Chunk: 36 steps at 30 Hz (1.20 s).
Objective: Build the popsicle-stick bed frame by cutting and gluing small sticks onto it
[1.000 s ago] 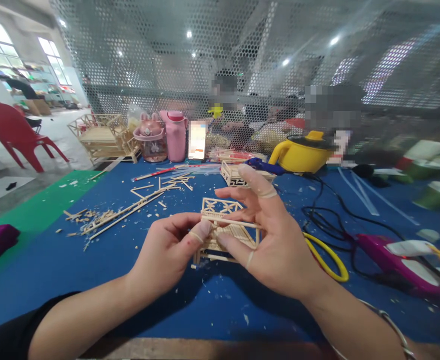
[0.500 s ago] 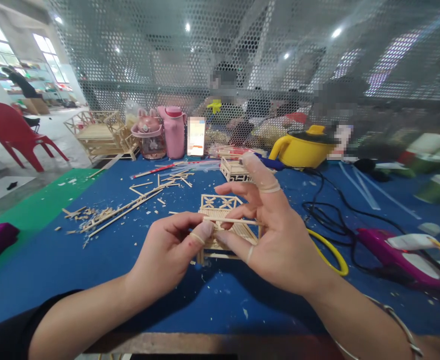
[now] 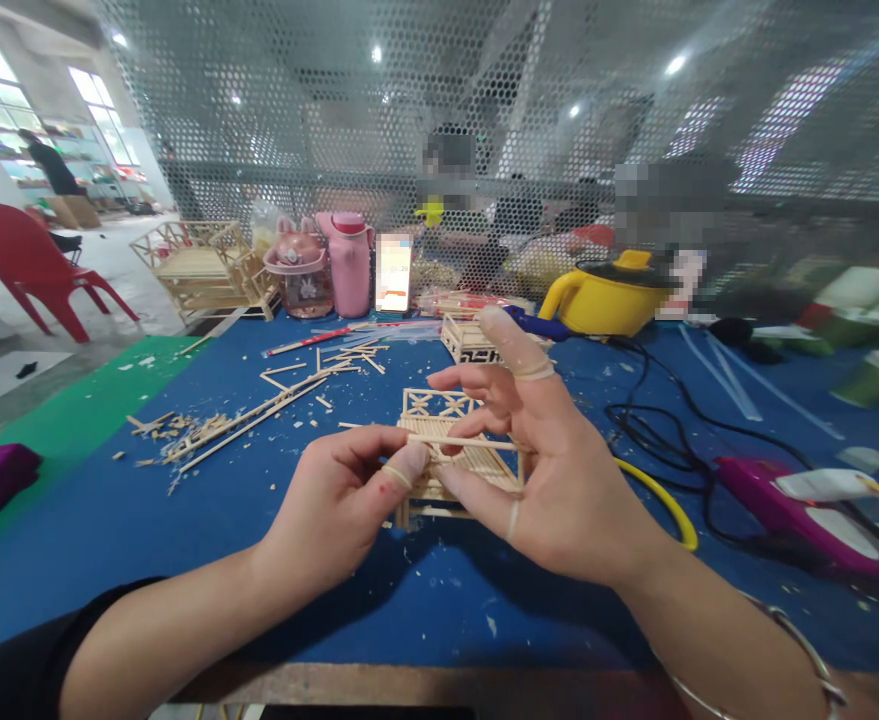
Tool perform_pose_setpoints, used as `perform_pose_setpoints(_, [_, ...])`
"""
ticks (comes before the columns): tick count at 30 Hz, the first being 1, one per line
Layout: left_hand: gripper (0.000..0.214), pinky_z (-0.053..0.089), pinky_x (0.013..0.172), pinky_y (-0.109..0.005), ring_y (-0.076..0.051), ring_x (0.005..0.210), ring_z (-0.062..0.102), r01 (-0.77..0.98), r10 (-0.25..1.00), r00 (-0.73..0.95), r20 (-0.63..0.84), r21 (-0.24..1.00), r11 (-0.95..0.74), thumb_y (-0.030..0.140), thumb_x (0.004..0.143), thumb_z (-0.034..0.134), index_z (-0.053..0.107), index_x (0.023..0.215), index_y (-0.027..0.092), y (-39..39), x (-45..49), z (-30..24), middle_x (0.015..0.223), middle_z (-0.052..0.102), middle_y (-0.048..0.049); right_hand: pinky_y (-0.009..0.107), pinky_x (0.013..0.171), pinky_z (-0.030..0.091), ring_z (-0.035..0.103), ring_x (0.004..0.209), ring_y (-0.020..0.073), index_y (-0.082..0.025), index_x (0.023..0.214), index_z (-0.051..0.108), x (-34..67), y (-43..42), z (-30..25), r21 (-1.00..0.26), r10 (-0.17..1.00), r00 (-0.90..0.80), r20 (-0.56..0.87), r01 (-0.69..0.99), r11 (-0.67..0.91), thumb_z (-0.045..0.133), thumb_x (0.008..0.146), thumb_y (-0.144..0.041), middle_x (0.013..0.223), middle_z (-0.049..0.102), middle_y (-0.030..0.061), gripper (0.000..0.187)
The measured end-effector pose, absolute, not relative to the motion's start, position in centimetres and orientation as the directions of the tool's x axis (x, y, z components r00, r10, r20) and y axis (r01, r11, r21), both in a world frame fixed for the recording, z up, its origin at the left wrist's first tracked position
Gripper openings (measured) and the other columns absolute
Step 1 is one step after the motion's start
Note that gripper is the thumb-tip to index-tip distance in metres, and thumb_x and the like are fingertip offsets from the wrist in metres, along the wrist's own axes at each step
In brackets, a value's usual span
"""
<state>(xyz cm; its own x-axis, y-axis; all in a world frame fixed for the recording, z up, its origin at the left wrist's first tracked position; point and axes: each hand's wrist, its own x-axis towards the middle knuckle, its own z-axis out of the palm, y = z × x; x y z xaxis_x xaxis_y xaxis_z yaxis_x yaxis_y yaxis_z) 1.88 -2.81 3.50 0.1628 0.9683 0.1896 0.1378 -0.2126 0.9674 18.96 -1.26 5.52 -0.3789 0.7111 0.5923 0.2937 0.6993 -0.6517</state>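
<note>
A small bed-like model made of thin wooden sticks (image 3: 476, 465) stands on the blue table, partly hidden behind both hands. My left hand (image 3: 360, 475) pinches the left end of a thin wooden stick (image 3: 469, 441) between thumb and forefinger, at the model's near side. My right hand (image 3: 551, 460) is at the stick's other end, its thumb reaching toward the left fingertips and its forefinger raised. The right middle and ring fingers curl over the stick, which runs level across the model. Finger covers wrap some fingertips.
Loose sticks (image 3: 281, 395) and scraps (image 3: 176, 435) lie to the left. Behind stand a larger stick model (image 3: 206, 270), a pink flask (image 3: 350, 265), a lit phone (image 3: 392, 272) and a yellow pot (image 3: 611, 298). Black cables and a purple power strip (image 3: 791, 510) lie at right.
My right thumb has shifted slightly at the stick; both hands otherwise stay in nearly the same place. The stick and the model look unmoved.
</note>
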Motion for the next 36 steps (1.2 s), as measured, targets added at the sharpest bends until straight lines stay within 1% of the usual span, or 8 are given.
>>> perform_pose_setpoints(6, [0.025,0.045,0.057,-0.020,-0.011,0.063,0.054,0.112,0.967,0.182,0.181,0.973,-0.203,0.035,0.084,0.056,0.069,0.084,0.014,-2.85,1.81,3.45,0.073,0.068,-0.0037,0.034,0.076,0.058,0.063,0.086,0.0160,-0.035,0.142,0.022,18.75,-1.44,5.38,-0.632,0.686,-0.354,0.636,0.271,0.726,0.061,0.074,-0.007,0.116,0.058,0.0033,0.083])
perform_pose_setpoints(8, [0.024,0.045,0.057,-0.020,-0.011,0.063,0.055,0.105,0.966,0.184,0.180,0.974,-0.201,0.035,0.084,0.057,0.069,0.083,0.014,-2.84,1.80,3.45,0.073,0.067,-0.0036,0.034,0.078,0.058,0.063,0.086,0.0158,-0.035,0.141,0.024,18.65,-1.40,5.27,-0.629,0.685,-0.346,0.641,0.275,0.727,0.060,0.074,-0.006,0.114,0.058,0.0030,0.081])
perform_pose_setpoints(13, [0.024,0.046,0.057,-0.020,-0.012,0.063,0.055,0.056,0.968,0.194,0.159,0.983,-0.173,0.036,0.083,0.057,0.068,0.081,0.014,-2.82,1.81,3.47,0.073,0.067,-0.0035,0.035,0.079,0.057,0.060,0.100,0.0195,-0.034,0.140,0.024,18.53,-1.37,5.13,-0.637,0.689,-0.341,0.639,0.267,0.723,0.058,0.073,-0.004,0.114,0.057,0.0040,0.081])
perform_pose_setpoints(16, [0.023,0.046,0.058,-0.020,-0.012,0.064,0.056,0.016,0.968,0.195,0.158,0.986,-0.164,0.034,0.083,0.057,0.069,0.083,0.014,-2.87,1.78,3.53,0.074,0.068,-0.0040,0.035,0.080,0.056,0.058,0.103,0.0201,-0.033,0.140,0.024,18.53,-1.37,5.09,-0.644,0.688,-0.335,0.643,0.249,0.723,0.057,0.073,-0.003,0.115,0.056,0.0042,0.080])
perform_pose_setpoints(20, [0.024,0.046,0.056,-0.019,-0.011,0.061,0.054,0.010,0.975,0.164,0.151,0.988,-0.155,0.033,0.083,0.057,0.070,0.084,0.014,-2.94,1.77,3.57,0.072,0.068,-0.0039,0.038,0.084,0.054,0.060,0.095,0.0177,-0.033,0.140,0.026,18.58,-1.41,5.08,-0.635,0.672,-0.336,0.660,0.228,0.738,0.055,0.073,-0.002,0.114,0.057,0.0035,0.079])
perform_pose_setpoints(24, [0.026,0.045,0.054,-0.020,-0.011,0.058,0.053,0.045,0.976,0.146,0.162,0.984,-0.170,0.035,0.084,0.056,0.071,0.088,0.014,-2.93,1.81,3.48,0.071,0.068,-0.0036,0.039,0.085,0.052,0.060,0.086,0.0160,-0.032,0.139,0.027,18.51,-1.43,5.03,-0.605,0.664,-0.338,0.667,0.275,0.748,0.060,0.072,-0.005,0.113,0.058,0.0035,0.080])
perform_pose_setpoints(29, [0.028,0.046,0.055,-0.020,-0.011,0.059,0.055,0.063,0.966,0.173,0.191,0.977,-0.204,0.035,0.086,0.054,0.072,0.094,0.015,-2.89,1.81,3.40,0.073,0.069,-0.0034,0.037,0.079,0.053,0.060,0.082,0.0157,-0.032,0.138,0.028,18.17,-1.28,4.84,-0.591,0.672,-0.290,0.681,0.325,0.738,0.064,0.073,-0.010,0.108,0.060,0.0034,0.078])
perform_pose_setpoints(36, [0.025,0.046,0.056,-0.017,-0.009,0.060,0.055,0.039,0.962,0.187,0.200,0.977,-0.211,0.033,0.086,0.054,0.072,0.094,0.018,-3.01,1.74,3.43,0.073,0.070,-0.0016,0.036,0.080,0.053,0.061,0.081,0.0150,-0.030,0.137,0.030,18.04,-1.21,4.70,-0.583,0.676,-0.274,0.684,0.353,0.732,0.064,0.074,-0.011,0.105,0.061,0.0030,0.075])
